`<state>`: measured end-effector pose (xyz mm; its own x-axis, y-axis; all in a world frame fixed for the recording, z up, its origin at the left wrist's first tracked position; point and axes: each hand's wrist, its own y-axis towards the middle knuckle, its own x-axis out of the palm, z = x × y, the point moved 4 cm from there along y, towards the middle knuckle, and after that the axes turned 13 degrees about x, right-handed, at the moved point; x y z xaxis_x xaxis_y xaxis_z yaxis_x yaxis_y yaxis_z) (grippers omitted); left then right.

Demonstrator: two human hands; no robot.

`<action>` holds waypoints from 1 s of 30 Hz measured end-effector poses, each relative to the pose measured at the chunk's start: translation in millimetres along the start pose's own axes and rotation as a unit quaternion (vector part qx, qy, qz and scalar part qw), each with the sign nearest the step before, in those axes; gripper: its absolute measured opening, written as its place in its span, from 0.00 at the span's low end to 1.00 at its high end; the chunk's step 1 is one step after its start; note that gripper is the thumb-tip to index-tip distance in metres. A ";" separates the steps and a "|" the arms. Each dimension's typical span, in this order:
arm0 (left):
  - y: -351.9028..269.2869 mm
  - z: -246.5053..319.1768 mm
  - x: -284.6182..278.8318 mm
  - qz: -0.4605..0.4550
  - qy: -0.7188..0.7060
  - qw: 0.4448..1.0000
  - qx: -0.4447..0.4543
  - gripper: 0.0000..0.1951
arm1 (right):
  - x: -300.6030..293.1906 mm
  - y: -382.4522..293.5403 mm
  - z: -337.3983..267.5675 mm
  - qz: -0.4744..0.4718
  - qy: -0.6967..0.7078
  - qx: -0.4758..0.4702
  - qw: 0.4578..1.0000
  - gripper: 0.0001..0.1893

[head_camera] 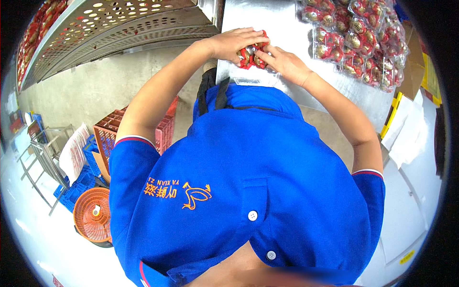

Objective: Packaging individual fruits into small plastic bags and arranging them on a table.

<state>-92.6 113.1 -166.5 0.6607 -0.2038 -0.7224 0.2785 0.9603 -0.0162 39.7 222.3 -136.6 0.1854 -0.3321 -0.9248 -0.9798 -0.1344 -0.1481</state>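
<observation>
My left hand (237, 43) curves over the left side of a cluster of red-and-gold wrapped pieces (251, 56). From the other side, my right hand (287, 64) presses its fingertips against the same cluster. Between them the hands hold it near the front edge of a metal table (279, 21). A clear plastic flap or tray edge (255, 80) juts out towards my waist below the pieces. Fingers hide part of the wrapped pieces, so their exact arrangement cannot be made out.
Clear plastic packs (358, 39) of similar red-and-gold pieces are piled at the table's right. Perforated metal racking (107, 21) stands to the left, with more red-and-gold pieces (36, 43) beyond. A red plastic crate (111, 125), blue crates (77, 184) and an orange fan (94, 215) are on the left.
</observation>
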 end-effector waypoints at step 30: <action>-4.6 5.6 3.7 0.064 0.005 0.998 0.018 0.50 | -55.2 -8.8 -64.1 -0.056 0.094 0.138 0.984 0.15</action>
<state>-87.5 106.8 -165.2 0.6863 -0.0773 -0.7232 0.2168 0.9709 0.1020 42.8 182.0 -61.8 0.2795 -0.4995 -0.8200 -0.9303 0.0703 -0.3599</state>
